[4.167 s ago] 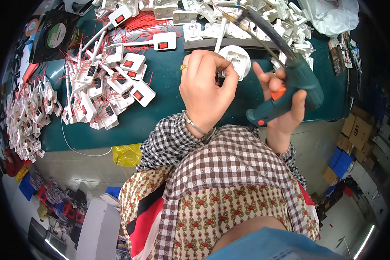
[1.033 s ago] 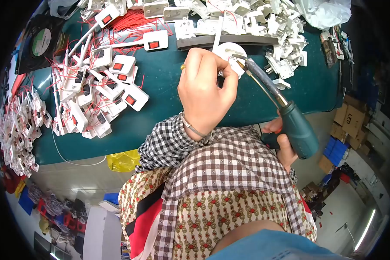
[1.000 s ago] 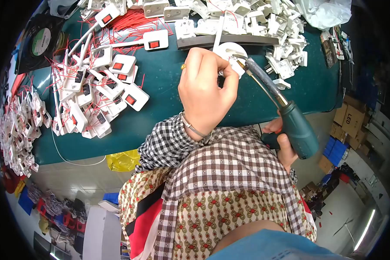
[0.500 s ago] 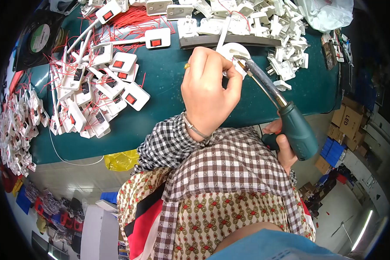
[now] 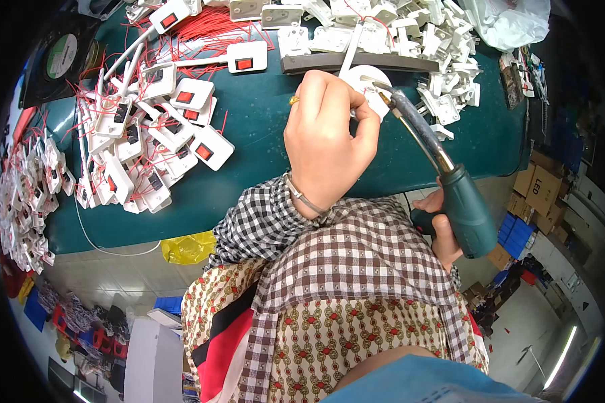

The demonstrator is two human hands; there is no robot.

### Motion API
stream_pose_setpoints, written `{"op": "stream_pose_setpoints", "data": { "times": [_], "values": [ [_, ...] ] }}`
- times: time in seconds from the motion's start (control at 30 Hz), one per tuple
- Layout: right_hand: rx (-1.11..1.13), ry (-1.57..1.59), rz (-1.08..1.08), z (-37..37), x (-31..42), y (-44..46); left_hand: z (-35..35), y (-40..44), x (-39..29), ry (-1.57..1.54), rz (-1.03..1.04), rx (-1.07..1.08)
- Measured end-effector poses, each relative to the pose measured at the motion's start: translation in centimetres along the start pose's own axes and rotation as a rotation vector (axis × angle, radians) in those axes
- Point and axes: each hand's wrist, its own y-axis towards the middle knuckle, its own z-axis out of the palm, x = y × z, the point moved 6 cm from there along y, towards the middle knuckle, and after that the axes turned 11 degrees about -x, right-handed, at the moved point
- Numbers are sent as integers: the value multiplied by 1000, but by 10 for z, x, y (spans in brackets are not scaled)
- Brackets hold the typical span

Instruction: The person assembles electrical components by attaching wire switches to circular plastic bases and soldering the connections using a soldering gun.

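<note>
My left hand (image 5: pixel 331 140) is closed, thumb and fingers pinched together at the near-left rim of a white round plastic part (image 5: pixel 373 75). A thin white stem (image 5: pixel 352 47) runs up from that part past a dark strip, and what lies right under my fingertips is hidden. In my right hand (image 5: pixel 444 236) is a soldering gun (image 5: pixel 474 218) with a green handle and long metal barrel. Its tip reaches over the round part, close to my left fingertips; contact cannot be made out.
On the left of the green table (image 5: pixel 255 134) lie piled white switch housings (image 5: pixel 212 148) with red rockers and wires. A dark bar (image 5: pixel 383 62) lies before a heap of white plastic shells (image 5: pixel 444 107). A solder spool (image 5: pixel 62 57) and plastic bag (image 5: pixel 511 23) flank them.
The soldering gun has shifted slightly right and toward me, its barrel drawing back a little from my left fingertips. My left hand stays at the round part, nearly still.
</note>
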Motion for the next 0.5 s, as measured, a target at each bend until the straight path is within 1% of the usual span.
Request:
{"op": "stream_pose_setpoints", "data": {
  "times": [0.5],
  "values": [
    [27, -73, -13, 3, 2, 1, 1, 1, -1, -2, 8, -11]
  ]
}}
